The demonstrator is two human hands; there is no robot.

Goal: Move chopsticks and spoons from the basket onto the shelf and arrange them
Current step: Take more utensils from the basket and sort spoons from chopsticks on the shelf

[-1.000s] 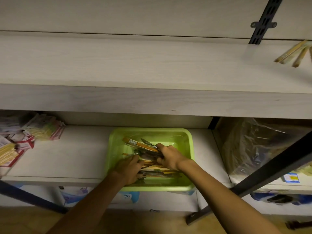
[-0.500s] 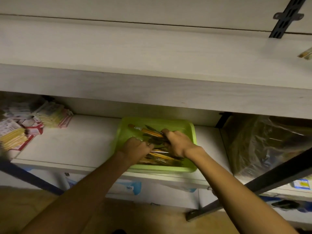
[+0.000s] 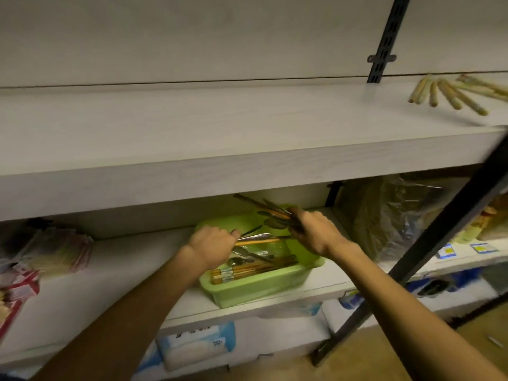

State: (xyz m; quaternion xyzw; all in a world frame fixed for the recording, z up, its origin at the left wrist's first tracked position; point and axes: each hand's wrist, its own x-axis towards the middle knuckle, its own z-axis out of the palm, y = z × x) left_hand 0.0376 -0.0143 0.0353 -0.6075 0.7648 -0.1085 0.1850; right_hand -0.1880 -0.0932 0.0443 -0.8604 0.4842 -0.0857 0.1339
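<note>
A green plastic basket stands on the lower shelf, with wooden chopsticks and metal spoons lying in it. My right hand grips a bundle of chopsticks and spoons, lifted above the basket's far side and pointing left under the upper shelf's edge. Over the basket's left side, my left hand closes on utensils that reach right. Several wrapped chopsticks lie fanned out at the right end of the upper shelf.
Packets are stacked at the left of the lower shelf. A plastic-wrapped bundle sits right of the basket. A black diagonal frame bar crosses at the right. Tissue packs sit below.
My right hand has lifted its bundle of utensils out of the basket toward the upper shelf's edge. My left hand has shifted to the basket's left side. The view has swung left.
</note>
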